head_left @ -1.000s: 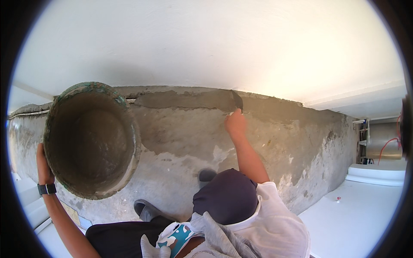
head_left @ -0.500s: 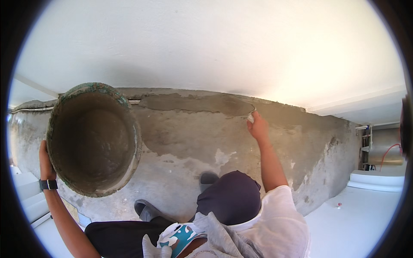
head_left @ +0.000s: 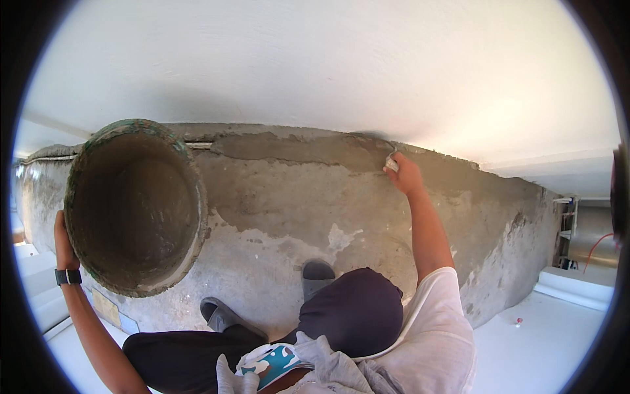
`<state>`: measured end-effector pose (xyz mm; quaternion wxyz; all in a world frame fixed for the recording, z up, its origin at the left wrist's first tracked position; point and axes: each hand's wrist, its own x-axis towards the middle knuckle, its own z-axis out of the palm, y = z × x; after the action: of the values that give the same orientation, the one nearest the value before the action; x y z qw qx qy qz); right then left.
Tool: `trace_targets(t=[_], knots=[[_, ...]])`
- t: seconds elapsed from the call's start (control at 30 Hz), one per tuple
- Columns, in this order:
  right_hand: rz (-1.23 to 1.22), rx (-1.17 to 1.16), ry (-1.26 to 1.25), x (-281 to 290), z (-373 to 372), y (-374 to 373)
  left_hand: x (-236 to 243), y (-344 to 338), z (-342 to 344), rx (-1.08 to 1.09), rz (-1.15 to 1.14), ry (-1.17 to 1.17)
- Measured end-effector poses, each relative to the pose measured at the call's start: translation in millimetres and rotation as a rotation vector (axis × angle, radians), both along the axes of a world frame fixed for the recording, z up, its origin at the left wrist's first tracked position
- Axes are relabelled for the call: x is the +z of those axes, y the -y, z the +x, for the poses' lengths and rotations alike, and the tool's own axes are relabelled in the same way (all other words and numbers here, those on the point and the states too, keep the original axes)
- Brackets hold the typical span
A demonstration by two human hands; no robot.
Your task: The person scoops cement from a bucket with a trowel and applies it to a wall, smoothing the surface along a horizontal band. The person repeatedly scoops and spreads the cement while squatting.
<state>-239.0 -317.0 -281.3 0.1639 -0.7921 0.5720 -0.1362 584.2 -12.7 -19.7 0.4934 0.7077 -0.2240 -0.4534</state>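
Note:
My right hand [head_left: 405,173] is closed around the pale handle of a trowel [head_left: 392,162]. Its blade is hard to make out against the wet grey mortar [head_left: 295,150], which runs as a band along the foot of the white wall. At the left, my left hand [head_left: 64,244] presses against the outer side of a large round mortar-crusted bucket [head_left: 134,203]. The bucket tilts so that its mouth faces me, and grey residue coats the inside. Most of my left fingers are hidden behind its side.
A white wall [head_left: 275,59] rises beyond the mortar band. A thin pipe [head_left: 49,159] follows its foot behind the bucket. My feet in grey slippers [head_left: 317,272] stand on the patchy concrete [head_left: 262,289]. At the far right are a metal cylinder [head_left: 590,246] and a red cord [head_left: 594,249].
My right hand has moved slightly right and toward the wall with the trowel. The bucket and my left hand sit slightly farther left and higher in the picture, as the view has shifted a little.

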Motion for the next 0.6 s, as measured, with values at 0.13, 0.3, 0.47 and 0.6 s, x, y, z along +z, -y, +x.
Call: trace_targets(t=[0.13,0.3,0.47,0.6], knots=[[0.008,-0.039,-0.038,-3.5,14.9,-8.1,0.9,0.8,5.7,0.005,0.025,0.104],[-0.032,-0.013,-0.015,-7.0,24.1,-15.9,2.2,6.9,3.5,0.044,-0.020,-0.036],[0.003,0.076,-0.042,-4.2,27.4,-11.0,4.1,13.4,-7.2,-0.036,-0.034,-0.088],[0.018,0.020,0.002,-4.5,39.4,-10.7,5.2,13.1,-14.9,0.014,-0.022,-0.043]])
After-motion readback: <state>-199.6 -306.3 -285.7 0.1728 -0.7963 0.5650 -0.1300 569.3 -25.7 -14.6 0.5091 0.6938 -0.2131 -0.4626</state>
